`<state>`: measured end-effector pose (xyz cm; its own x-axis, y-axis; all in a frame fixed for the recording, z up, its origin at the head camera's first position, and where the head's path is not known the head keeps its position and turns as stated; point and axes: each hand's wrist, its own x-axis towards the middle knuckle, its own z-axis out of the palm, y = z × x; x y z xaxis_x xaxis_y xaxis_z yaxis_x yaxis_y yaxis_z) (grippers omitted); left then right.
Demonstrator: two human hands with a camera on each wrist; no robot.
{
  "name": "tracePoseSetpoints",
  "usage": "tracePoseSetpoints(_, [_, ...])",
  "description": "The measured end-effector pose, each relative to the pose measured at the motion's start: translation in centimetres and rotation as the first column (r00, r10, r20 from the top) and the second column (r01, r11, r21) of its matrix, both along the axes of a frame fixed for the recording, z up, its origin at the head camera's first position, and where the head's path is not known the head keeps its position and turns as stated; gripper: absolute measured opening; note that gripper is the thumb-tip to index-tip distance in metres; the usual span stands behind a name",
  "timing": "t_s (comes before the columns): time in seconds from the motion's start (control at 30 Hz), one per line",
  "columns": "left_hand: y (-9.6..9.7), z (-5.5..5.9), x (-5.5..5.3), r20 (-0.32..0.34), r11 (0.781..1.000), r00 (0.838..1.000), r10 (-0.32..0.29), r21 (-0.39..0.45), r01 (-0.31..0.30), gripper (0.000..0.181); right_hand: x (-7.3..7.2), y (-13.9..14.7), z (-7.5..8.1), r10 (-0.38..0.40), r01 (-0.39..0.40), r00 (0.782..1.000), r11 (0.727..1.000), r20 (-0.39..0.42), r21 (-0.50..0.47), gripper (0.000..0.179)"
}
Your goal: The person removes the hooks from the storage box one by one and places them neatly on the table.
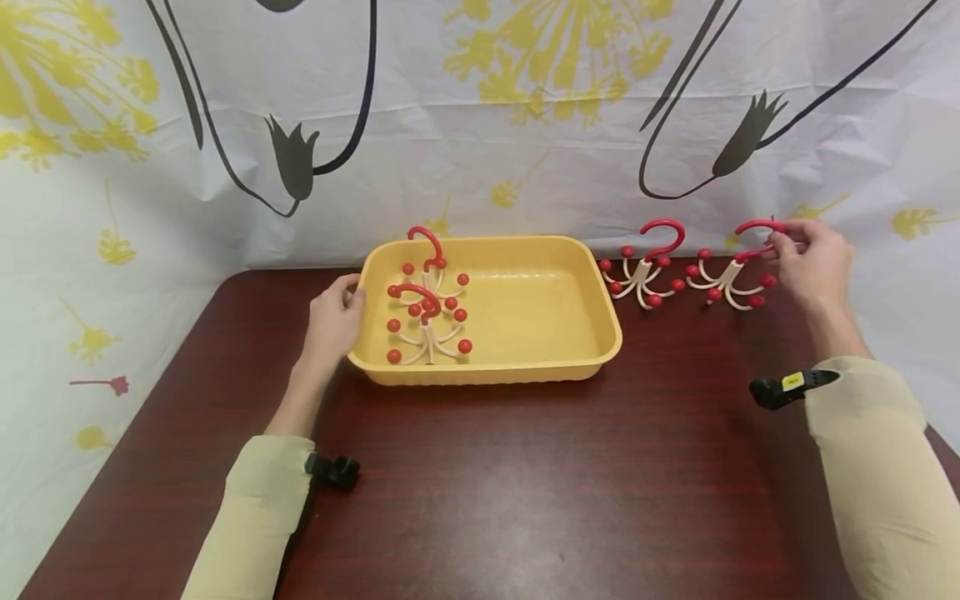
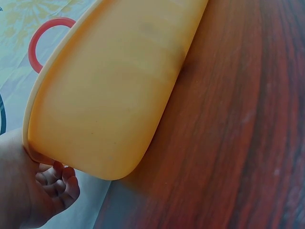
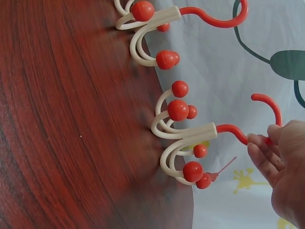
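Note:
My right hand (image 1: 817,262) pinches the red hook of a hanger (image 1: 731,273) at the right back of the table. That hanger has a cream stem and several curved cream arms tipped with red balls. In the right wrist view, my thumb and fingertips (image 3: 255,148) meet on the bend of its hook. A matching hanger (image 1: 642,273) stands upright between it and the yellow tub (image 1: 487,374). My left hand (image 1: 335,321) grips the tub's left rim, its fingers curled under the edge in the left wrist view. Inside the tub's left side stand a front hanger (image 1: 428,336) and a rear hanger (image 1: 429,277).
The dark red wooden table (image 1: 480,483) extends in front of the tub. A white cloth (image 1: 450,167) with yellow and grey plant prints hangs right behind the table's back edge. The tub's right wall (image 1: 611,329) stands close to the nearest loose hanger.

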<state>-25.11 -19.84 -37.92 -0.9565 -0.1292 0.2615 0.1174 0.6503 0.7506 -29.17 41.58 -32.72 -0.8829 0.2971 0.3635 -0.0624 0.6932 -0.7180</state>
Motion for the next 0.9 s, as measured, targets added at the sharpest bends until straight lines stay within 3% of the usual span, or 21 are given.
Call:
tracePoseSetpoints(0.17, [0.0, 0.0, 0.0, -0.001, 1.0, 1.0, 0.001, -0.004, -0.001, 0.039, 0.2, 0.2, 0.0, -0.026, 0.026, 1.0, 1.0, 0.01, 0.017, 0.042])
tracePoseSetpoints(0.5, [0.0, 0.2, 0.2, 0.004, 1.0, 1.0, -0.001, -0.01, 0.001, 0.04, 1.1, 0.4, 0.6, -0.109, 0.109, 0.992, 0.994, -0.061, -0.004, 0.042])
tracePoseSetpoints(0.9, [0.0, 0.1, 0.1, 0.005, 1.0, 1.0, 0.0, -0.011, 0.0, 0.04, 1.7, -1.6, 2.7, -0.089, 0.084, 0.971, 0.996, -0.222, -0.032, 0.03])
